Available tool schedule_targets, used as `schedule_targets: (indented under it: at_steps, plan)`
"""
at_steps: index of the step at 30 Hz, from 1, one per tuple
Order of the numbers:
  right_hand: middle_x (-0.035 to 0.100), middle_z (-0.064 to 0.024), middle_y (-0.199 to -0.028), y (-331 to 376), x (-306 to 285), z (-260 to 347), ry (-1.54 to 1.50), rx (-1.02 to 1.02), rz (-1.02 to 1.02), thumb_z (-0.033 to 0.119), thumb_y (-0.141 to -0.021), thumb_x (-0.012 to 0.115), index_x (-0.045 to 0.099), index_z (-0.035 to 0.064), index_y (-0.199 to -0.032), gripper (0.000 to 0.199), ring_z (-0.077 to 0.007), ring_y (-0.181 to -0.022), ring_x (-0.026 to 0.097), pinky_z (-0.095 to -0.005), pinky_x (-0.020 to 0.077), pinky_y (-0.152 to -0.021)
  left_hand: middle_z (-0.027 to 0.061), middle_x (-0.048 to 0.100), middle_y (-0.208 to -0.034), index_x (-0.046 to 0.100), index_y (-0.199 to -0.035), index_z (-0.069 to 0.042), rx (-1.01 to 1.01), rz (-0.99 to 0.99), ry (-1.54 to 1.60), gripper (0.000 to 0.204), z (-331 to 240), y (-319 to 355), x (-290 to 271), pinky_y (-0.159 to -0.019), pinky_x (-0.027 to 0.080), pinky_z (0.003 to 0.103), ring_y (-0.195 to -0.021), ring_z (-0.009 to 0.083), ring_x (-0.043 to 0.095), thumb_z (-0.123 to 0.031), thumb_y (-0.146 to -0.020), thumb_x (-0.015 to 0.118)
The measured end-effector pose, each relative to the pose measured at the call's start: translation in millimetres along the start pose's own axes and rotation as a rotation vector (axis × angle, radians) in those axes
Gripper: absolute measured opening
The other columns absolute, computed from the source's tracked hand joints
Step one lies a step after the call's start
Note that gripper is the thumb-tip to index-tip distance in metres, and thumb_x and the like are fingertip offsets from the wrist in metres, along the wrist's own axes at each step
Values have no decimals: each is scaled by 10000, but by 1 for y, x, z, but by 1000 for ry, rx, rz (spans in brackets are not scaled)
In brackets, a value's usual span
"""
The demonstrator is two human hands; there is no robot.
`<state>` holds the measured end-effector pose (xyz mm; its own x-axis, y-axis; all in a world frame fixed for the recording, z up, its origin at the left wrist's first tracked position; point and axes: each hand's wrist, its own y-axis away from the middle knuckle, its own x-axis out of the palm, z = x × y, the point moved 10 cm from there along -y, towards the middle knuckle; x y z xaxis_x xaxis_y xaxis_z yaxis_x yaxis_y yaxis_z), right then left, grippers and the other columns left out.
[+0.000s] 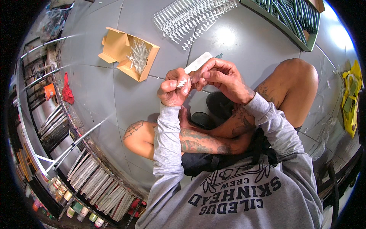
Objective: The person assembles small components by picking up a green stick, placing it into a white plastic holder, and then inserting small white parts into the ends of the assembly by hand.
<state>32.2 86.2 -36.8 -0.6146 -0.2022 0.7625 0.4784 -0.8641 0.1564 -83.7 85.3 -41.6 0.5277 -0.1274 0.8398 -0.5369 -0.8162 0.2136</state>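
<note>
My left hand (172, 89) is closed around several small white pieces (182, 83), which poke out between thumb and fingers. Right beside it, my right hand (225, 79) is pinched shut, its fingertips close to the left hand's. What the right fingers hold is too small and hidden to make out. Just beyond the hands lies a flat white oblong thing (198, 62) on the floor, with a dark green tip (219, 56) showing past it. Farther left, an open cardboard box (151, 61) holds many thin whitish sticks (138, 56).
Rows of small white pointed parts (190, 21) lie on the grey tiled floor (95, 82) at the far side. A box (310, 42) full of dark green tubes (284, 15) stands far right. A metal rack (82, 139) runs along the left; a yellow bag (351, 99) lies right.
</note>
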Motion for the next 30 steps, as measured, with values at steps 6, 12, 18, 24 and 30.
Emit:
schedule_targets:
  at_steps: [6, 12, 18, 24, 30]
  plan:
    - [702, -128, -985, -1, -1, -4, -57, 19, 3, 106, -989, 624, 642, -5, -1043, 125, -204, -883, 687, -350, 558, -849, 22, 560, -605, 521, -795, -117, -6, 1, 25, 179, -1, 5, -15, -928, 451, 407, -1000, 251, 564, -246, -782, 644]
    - [709, -169, -1060, -1, 1, -3, -57, 12, 26, 97, -1006, 563, 629, -11, -1025, 128, -219, -917, 683, -368, 560, -865, 7, 558, -592, 535, -790, -116, -8, 16, 46, 178, -1, 1, -4, -910, 461, 388, -984, 234, 559, -251, -776, 650]
    - [706, -172, -1066, -1, -1, -3, -70, 4, 21, 99, -1011, 552, 626, -14, -1033, 137, -233, -924, 690, -367, 561, -867, 1, 563, -591, 548, -796, -116, 7, 22, 45, 175, -3, 0, 0, -922, 451, 426, -953, 232, 579, -253, -769, 654]
    - [706, -176, -1067, -1, 0, -2, -81, 19, 14, 102, -1011, 548, 622, -12, -1024, 136, -241, -925, 698, -373, 564, -875, 11, 587, -618, 564, -813, -101, 9, 42, 96, 171, -2, -1, 8, -993, 435, 471, -981, 245, 579, -245, -769, 644]
    - [705, -176, -1074, -2, -3, -4, -89, 12, 2, 111, -1014, 548, 619, -1, -1023, 133, -238, -925, 699, -372, 565, -876, 38, 582, -620, 557, -820, -70, 15, 101, 251, 172, -2, 0, 6, -1092, 419, 483, -1126, 320, 596, -223, -779, 625]
